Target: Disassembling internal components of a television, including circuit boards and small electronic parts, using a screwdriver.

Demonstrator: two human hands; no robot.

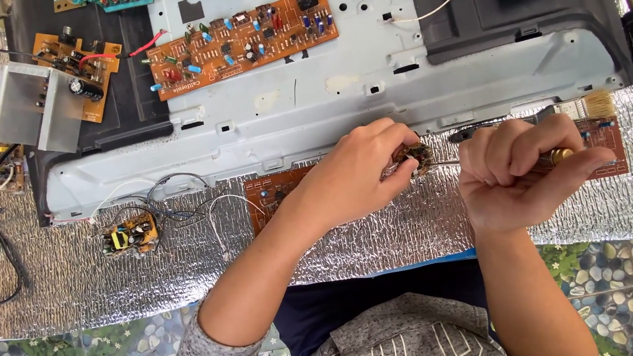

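My left hand [354, 173] pinches a small brown electronic part [412, 158] just above a brown circuit board [272, 193] that lies on silver foil matting. My right hand [518, 172] is closed around a screwdriver with an amber handle [559, 155]; its thin shaft points left and its tip reaches the small part. Both hands work close together in front of a large pale grey metal chassis [340, 99].
An orange circuit board [243, 39] with many components lies on the chassis. A metal heat sink with a board [43, 103] sits at the left. A small yellow-cored board [130, 234] with wires lies on the foil [383, 241]. A paintbrush [577, 108] rests right.
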